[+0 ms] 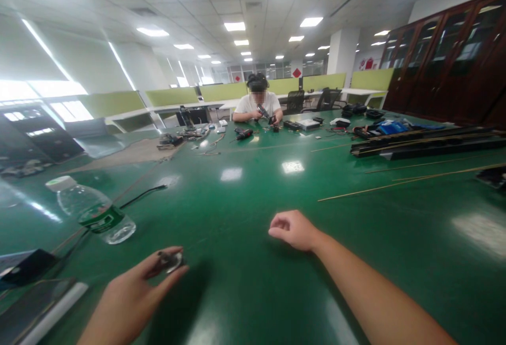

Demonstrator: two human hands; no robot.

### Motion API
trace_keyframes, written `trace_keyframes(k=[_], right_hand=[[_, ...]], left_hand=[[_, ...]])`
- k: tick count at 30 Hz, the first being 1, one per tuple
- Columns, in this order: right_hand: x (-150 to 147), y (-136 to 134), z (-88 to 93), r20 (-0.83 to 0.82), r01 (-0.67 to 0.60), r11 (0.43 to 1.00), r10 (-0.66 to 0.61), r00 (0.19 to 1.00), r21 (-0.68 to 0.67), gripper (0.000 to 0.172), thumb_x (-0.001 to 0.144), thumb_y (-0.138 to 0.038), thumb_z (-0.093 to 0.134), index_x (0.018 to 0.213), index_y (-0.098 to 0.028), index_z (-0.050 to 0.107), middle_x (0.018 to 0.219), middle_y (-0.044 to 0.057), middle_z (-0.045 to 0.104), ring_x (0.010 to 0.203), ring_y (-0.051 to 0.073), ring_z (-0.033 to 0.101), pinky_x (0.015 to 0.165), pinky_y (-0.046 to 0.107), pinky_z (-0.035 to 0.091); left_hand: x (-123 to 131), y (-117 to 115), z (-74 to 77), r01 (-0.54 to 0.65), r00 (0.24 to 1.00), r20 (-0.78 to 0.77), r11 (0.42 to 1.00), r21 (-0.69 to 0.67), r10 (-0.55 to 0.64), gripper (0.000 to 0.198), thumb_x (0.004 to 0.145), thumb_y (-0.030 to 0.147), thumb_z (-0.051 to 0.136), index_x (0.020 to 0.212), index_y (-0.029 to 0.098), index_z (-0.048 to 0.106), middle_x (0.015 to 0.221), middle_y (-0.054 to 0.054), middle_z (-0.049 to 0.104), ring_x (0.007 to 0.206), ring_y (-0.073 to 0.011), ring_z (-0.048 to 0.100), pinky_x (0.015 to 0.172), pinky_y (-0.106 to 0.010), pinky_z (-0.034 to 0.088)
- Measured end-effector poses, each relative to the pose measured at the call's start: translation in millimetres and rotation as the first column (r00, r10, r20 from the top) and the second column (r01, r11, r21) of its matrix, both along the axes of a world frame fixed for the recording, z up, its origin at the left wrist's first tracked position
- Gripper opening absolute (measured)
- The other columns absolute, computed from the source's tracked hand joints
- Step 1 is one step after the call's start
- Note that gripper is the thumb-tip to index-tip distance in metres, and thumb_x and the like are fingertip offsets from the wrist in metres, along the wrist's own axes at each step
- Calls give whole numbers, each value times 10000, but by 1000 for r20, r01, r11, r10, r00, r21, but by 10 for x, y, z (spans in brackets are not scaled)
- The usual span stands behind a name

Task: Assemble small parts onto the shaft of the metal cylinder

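Note:
At the lower left, my left hand (pixel 136 292) pinches a small round, shiny piece (pixel 173 262) between thumb and fingers. It looks dark and silvery, and blur hides its exact kind. My right hand (pixel 294 230) is low over the green table (pixel 245 192), right of the middle, with its fingers curled in toward the thumb. Nothing shows in the right hand's curl. A clear plastic water bottle (pixel 95 213) with a green label and white cap stands beyond my left hand, looking tilted in the wide view.
Across the table a person (pixel 256 103) in a white shirt holds a dark tool. A power drill (pixel 243 134) lies near them. Black rails (pixel 419 143) and thin brass-coloured rods (pixel 379 189) lie right. A notebook (pixel 43 308) and dark box (pixel 26 269) sit lower left, a black cable (pixel 144 195) behind the bottle.

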State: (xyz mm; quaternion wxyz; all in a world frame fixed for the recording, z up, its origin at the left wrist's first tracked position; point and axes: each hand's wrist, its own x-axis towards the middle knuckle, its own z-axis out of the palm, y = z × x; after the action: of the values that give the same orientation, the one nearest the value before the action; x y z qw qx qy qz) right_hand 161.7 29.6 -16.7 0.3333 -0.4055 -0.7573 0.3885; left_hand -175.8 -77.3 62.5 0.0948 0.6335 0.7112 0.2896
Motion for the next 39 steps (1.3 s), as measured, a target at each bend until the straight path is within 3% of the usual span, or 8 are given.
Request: trace_keyframes(k=[4,9,15,21,24,30,34,39], right_hand=[[7,12,3,-18,11,1000,-11,1000,1,220,819,-358,693,864,-146,733,704,17,661,604,121,549,567,221,405],[5,34,-10,-125,36,995,-47,991,-91,155,855,-279,615,875,-148,695,648,-3,628,535,112,549,529,216,416],[-25,74,-81,-119,99,990,-111,987,-96,141,755,-125,609,870,-150,687,612,-22,609,515,109,548,502,206,403],[-43,104,-60,-242,197,951,-255,936,-240,172,878,-220,498,927,-153,649,607,-24,597,451,103,530,455,205,406],[-26,105,-49,-265,176,948,-248,932,-267,180,901,-226,478,955,-156,635,613,-28,592,450,101,531,448,201,401],[-15,94,-132,-189,180,978,-198,962,-107,361,818,-65,486,1130,-203,604,803,-12,638,576,98,589,556,203,444],[-31,85,-136,-102,182,982,-186,977,-51,435,764,-43,543,1158,-216,601,878,4,685,620,114,598,591,216,449],[-48,59,-70,-61,195,981,-195,979,-13,392,748,-63,585,1112,-202,630,821,4,692,642,133,601,620,228,455]], left_hand=[[744,545,-17,308,951,44,951,-32,-307,350,725,486,706,1004,274,721,950,-9,751,875,-249,705,868,-375,546],[1402,983,-355,432,889,120,897,96,-441,205,732,236,681,933,216,717,936,-42,730,858,-226,676,811,-341,527],[1366,1121,-683,546,792,186,811,210,-581,176,765,202,686,937,230,714,948,-20,718,888,-193,654,817,-306,493],[1362,1120,-641,580,766,208,793,186,-609,210,774,181,702,971,244,732,958,-14,715,889,-181,647,811,-288,478],[1397,1106,-622,600,757,207,785,158,-620,219,790,227,718,1007,245,736,955,-25,705,882,-186,637,797,-289,470],[1406,1108,-651,616,745,226,777,127,-628,270,800,265,714,1069,257,723,993,-39,697,926,-205,636,836,-310,479],[1411,1102,-670,538,786,294,836,106,-543,394,744,239,752,1128,247,664,1008,-24,694,912,-200,644,827,-304,496],[1427,1097,-644,534,769,349,838,112,-536,220,752,231,739,958,219,663,918,1,682,840,-177,630,759,-273,484]])
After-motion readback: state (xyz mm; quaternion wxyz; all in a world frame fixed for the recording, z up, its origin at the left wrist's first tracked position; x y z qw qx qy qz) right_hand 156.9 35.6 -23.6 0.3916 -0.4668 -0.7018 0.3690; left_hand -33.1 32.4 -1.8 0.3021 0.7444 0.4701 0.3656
